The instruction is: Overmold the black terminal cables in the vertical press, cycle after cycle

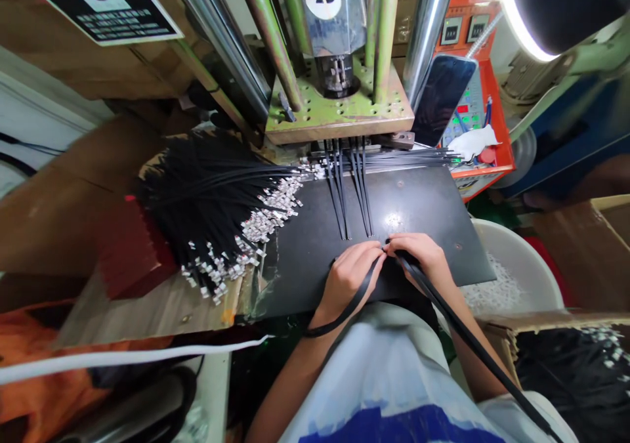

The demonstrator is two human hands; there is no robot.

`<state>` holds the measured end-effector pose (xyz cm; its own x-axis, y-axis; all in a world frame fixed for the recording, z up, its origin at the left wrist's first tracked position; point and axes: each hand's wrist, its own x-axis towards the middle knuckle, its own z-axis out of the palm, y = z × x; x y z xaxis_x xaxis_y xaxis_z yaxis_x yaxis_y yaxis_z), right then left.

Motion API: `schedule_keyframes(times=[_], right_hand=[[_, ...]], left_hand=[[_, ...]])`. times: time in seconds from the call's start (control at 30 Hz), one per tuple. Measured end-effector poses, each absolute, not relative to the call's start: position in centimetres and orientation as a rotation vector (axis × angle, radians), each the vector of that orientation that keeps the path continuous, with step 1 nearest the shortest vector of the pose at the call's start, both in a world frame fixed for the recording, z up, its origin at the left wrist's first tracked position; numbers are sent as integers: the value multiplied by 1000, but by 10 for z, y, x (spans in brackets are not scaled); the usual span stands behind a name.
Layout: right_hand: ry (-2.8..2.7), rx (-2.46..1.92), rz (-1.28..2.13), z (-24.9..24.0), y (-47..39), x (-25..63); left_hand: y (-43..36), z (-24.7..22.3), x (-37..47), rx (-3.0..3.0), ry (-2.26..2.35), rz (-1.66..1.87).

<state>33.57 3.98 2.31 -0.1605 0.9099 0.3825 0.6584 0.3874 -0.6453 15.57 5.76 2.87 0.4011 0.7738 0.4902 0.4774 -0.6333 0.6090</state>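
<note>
My left hand (352, 271) and my right hand (424, 254) meet over the front of a dark metal plate (300, 266), fingertips pinched close together. A flat black cable (355, 304) runs from my left fingers and curves over the left wrist. Another black length (462, 331) passes from my right fingers along the right forearm and out at the bottom right. Whether both are one cable, I cannot tell; the ends between my fingertips are hidden. Just beyond my hands, several thin black cables (336, 197) lie in two groups, reaching under the press (339, 111).
A big pile of black cables (211, 174) with white connector ends is at left, beside a dark red block (132, 253). At right stand an orange control box (495, 88) with a phone (445, 95), a white bucket (531, 259) and a cardboard box (497, 341) of cables.
</note>
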Motion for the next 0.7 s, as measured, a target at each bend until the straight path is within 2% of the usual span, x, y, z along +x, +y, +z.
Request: schedule_keyframes(times=[0.13, 0.33, 0.57, 0.7], right_hand=[[-1973, -1330, 443, 28, 41, 337], [-1936, -1190, 725, 31, 43, 357], [-1769, -1304, 485, 19, 33, 353], [-1794, -1353, 395, 23, 31, 347]], left_hand=[[62, 42, 155, 2418, 1129, 931], [67, 53, 154, 2421, 1083, 686], [66, 64, 157, 2418, 1380, 477], [69, 57, 158, 2571, 1220, 548]])
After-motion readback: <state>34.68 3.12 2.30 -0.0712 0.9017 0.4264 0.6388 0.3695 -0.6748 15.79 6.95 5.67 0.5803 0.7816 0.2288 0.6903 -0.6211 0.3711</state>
